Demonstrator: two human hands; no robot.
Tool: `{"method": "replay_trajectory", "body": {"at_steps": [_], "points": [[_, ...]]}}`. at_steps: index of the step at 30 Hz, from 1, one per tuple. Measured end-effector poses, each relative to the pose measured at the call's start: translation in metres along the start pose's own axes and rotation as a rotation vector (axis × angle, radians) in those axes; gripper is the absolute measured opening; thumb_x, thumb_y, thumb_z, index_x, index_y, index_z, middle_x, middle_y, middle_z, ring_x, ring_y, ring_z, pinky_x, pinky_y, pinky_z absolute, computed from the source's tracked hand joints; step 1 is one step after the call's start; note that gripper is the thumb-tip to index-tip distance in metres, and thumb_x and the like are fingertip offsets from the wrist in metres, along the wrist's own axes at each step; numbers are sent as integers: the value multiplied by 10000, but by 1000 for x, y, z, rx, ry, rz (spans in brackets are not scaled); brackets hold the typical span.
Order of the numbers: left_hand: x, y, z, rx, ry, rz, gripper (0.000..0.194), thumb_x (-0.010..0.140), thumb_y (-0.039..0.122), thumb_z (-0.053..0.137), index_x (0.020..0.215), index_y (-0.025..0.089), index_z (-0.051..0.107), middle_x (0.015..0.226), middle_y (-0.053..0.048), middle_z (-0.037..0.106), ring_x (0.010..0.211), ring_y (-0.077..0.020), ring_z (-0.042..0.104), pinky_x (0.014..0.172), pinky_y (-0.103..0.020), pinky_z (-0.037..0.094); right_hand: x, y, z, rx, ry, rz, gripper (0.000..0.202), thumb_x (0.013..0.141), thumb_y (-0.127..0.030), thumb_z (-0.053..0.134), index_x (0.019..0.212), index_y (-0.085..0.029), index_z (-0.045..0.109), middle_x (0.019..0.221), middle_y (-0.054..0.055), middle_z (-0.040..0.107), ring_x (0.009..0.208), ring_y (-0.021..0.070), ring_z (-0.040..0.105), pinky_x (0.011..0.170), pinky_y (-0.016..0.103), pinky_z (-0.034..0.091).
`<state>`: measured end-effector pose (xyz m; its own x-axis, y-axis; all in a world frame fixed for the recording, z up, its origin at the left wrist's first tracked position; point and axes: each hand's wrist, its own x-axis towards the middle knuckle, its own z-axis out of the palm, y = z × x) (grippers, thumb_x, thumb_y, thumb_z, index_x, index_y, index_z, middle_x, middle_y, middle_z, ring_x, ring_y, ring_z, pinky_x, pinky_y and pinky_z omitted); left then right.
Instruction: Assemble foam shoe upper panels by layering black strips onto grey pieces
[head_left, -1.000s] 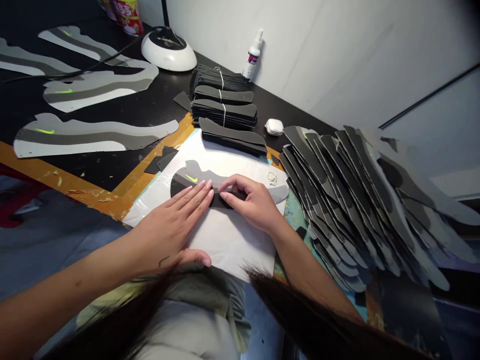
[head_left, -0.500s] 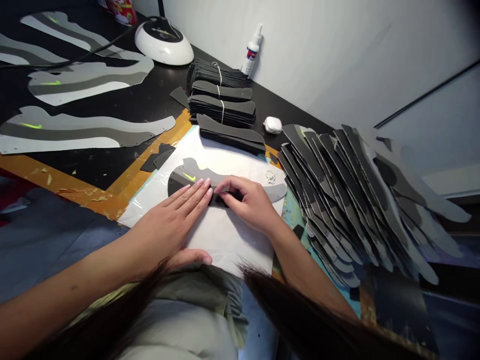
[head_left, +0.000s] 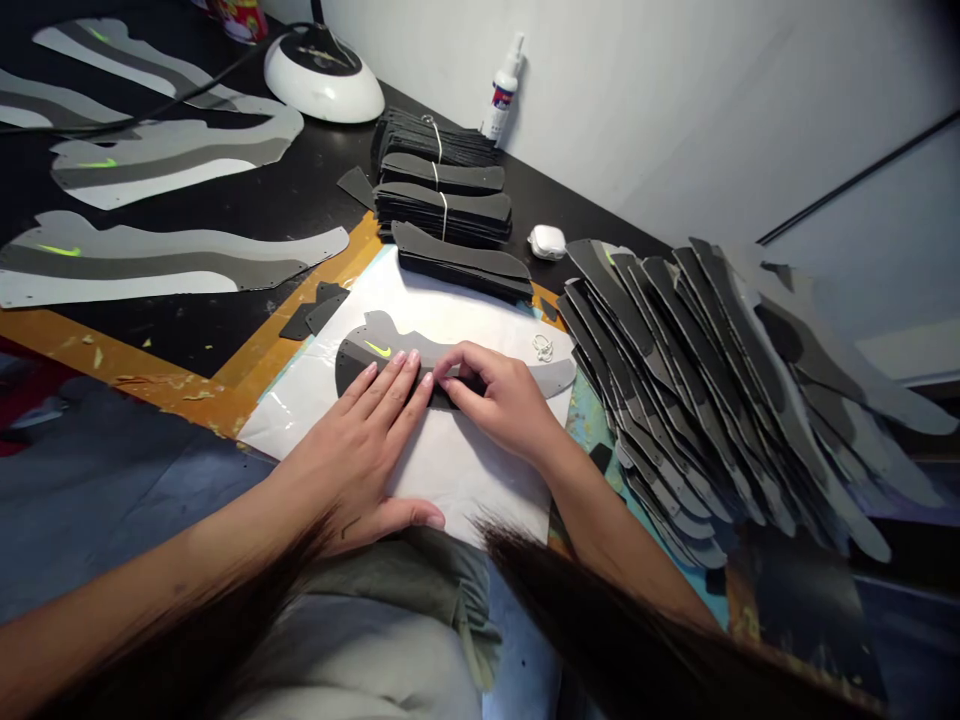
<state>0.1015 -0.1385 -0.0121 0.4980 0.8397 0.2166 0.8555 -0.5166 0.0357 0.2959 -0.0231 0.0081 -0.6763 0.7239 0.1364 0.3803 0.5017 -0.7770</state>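
Left hand (head_left: 360, 440) palm-down, open, 4 fingers straight onto grey panel (head_left: 426, 350), thumb splayed aside. Right hand (head_left: 499, 398) curled at panel's middle, thumb and index close together; cannot tell if gripping. Panel on white sheet (head_left: 472, 465), over desk (head_left: 315, 190).

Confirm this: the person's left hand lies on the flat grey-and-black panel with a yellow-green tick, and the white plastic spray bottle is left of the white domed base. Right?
Not quite: the head view shows the bottle right of the domed base, not left. The left hand does lie on the panel.
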Motion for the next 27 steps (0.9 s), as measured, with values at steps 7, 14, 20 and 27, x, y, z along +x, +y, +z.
{"method": "replay_trajectory", "body": {"at_steps": [7, 14, 20, 27], "points": [[-1, 1, 0, 22, -10, -11, 1191, 957, 890, 147, 1627, -83, 293, 1684, -338, 264, 1580, -489, 274, 1267, -594, 265, 1, 0, 0, -13, -5, 0, 114, 918, -144, 588, 954, -216, 668, 842, -9, 669, 744, 156, 556, 737, 270, 407], [-1, 0, 2, 42, -20, 7, 1173, 964, 880, 245, 1630, -84, 286, 1684, -342, 258, 1571, -497, 286, 1265, -605, 258, 0, 2, 1, -42, 5, -55, 108, 939, -152, 596, 972, -211, 680, 912, 18, 709, 793, 172, 590, 766, 288, 417], [-1, -1, 2, 81, 7, 69, 1106, 1020, 808, 188, 1599, -127, 314, 1694, -310, 259, 1599, -396, 287, 1306, -486, 228, -4, 12, -13, -195, 3, -108, 109, 984, -229, 623, 1035, -221, 719, 804, 4, 681, 802, 197, 577, 856, 338, 396], [1, 0, 0, 88, 27, 72, 1080, 1036, 773, 148, 1574, -140, 358, 1671, -322, 313, 1583, -398, 324, 1302, -467, 243, -3, 19, -22, -159, -90, -116, 146, 978, -174, 579, 1050, -212, 700, 829, 4, 686, 803, 195, 578, 824, 323, 387]]}}
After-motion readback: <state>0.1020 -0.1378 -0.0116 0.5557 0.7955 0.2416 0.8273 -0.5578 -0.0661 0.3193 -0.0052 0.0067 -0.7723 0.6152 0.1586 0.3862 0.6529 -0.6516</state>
